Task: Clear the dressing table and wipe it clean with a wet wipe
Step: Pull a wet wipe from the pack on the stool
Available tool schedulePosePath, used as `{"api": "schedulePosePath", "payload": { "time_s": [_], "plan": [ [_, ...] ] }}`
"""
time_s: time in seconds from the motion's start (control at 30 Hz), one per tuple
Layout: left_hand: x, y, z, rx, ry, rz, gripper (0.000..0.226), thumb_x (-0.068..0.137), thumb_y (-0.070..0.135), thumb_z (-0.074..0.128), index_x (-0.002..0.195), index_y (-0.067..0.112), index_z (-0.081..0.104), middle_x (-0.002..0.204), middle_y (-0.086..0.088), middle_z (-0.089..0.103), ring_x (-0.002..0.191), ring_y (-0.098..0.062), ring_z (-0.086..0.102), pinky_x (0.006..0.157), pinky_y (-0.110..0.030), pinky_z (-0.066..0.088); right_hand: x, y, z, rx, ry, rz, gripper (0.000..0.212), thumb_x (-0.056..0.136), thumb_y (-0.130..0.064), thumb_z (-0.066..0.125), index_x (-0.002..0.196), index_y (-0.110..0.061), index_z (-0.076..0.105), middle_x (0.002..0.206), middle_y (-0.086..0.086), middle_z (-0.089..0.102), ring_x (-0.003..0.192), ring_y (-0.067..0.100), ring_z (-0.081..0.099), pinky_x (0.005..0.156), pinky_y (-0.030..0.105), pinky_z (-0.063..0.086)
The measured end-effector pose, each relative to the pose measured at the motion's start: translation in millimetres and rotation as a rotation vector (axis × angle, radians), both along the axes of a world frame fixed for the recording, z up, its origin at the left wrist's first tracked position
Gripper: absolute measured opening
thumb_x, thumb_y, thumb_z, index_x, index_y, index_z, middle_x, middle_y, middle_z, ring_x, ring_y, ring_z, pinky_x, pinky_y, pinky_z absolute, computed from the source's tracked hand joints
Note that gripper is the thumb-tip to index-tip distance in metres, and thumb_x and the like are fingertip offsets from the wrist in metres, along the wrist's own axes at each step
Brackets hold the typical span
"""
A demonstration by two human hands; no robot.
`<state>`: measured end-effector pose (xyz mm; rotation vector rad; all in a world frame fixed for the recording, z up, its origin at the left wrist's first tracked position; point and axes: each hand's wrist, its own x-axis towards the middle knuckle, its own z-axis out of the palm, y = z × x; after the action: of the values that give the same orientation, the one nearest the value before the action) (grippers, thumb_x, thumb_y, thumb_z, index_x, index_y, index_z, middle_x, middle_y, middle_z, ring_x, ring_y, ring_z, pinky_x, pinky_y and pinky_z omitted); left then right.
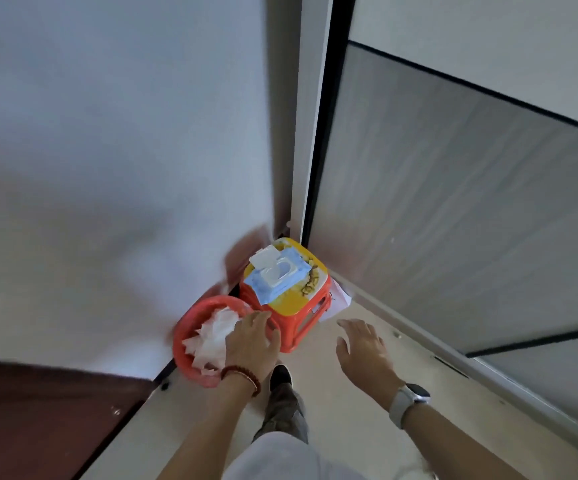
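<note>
A blue wet-wipe pack [278, 274] with its white flip lid up lies on a red plastic stool [301, 306] with a yellow top, in the floor corner. Left of the stool stands a red bin [190, 327] full of crumpled white wipes [215, 336]. My left hand [251, 344], a bead bracelet on its wrist, hovers over the bin's right rim with fingers spread and holds nothing. My right hand [363, 351], a watch on its wrist, hangs open above the floor to the right of the stool. The dressing table is out of view.
A white wall [107, 168] rises on the left and a frosted sliding door [454, 220] with a black frame on the right. A dark brown panel [38, 420] sits at the lower left. My shoe [280, 375] stands on the pale floor below the bin.
</note>
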<state>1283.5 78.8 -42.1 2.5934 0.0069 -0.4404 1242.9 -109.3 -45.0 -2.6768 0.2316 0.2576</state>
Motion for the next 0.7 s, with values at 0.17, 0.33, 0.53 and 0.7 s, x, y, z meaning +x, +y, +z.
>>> {"api": "schedulePosePath", "payload": {
  "time_s": [0.17, 0.33, 0.53, 0.7],
  "plan": [
    [88, 6, -24, -0.025, 0.046, 0.057, 0.040, 0.089, 0.032, 0.045, 0.124, 0.013, 0.051, 0.128, -0.006, 0.052, 0.117, -0.024, 0.047, 0.097, -0.034, 0.035, 110, -3, -21, 0.025, 0.097, 0.114, 0.050, 0.076, -0.030, 0.030, 0.104, -0.007, 0.065, 0.095, 0.010, 0.067, 0.083, 0.032, 0.065, 0.069, 0.041, 0.056],
    [159, -3, -72, -0.034, 0.156, 0.133, 0.038, 0.089, 0.025, 0.049, 0.125, 0.013, 0.049, 0.129, -0.005, 0.051, 0.116, -0.024, 0.045, 0.095, -0.033, 0.035, 189, -9, -78, 0.036, 0.138, 0.168, 0.037, 0.083, -0.020, 0.039, 0.109, -0.006, 0.061, 0.100, 0.009, 0.064, 0.091, 0.028, 0.065, 0.075, 0.032, 0.053],
    [204, -22, -176, -0.116, 0.336, 0.322, 0.028, 0.089, 0.025, 0.048, 0.109, 0.008, 0.057, 0.112, -0.009, 0.058, 0.110, -0.025, 0.050, 0.088, -0.033, 0.038, 254, -15, -176, 0.080, 0.372, 0.195, 0.037, 0.094, -0.011, 0.037, 0.130, -0.011, 0.044, 0.128, 0.009, 0.049, 0.118, 0.026, 0.046, 0.098, 0.034, 0.038],
    [233, -44, -253, -0.101, 0.389, 0.512, 0.029, 0.087, 0.039, 0.050, 0.094, 0.012, 0.060, 0.101, -0.007, 0.063, 0.097, -0.023, 0.056, 0.082, -0.032, 0.042, 289, -19, -246, 0.164, 0.423, 0.269, 0.039, 0.093, -0.007, 0.037, 0.130, -0.010, 0.048, 0.130, 0.011, 0.049, 0.118, 0.028, 0.045, 0.096, 0.035, 0.038]
  ]
}}
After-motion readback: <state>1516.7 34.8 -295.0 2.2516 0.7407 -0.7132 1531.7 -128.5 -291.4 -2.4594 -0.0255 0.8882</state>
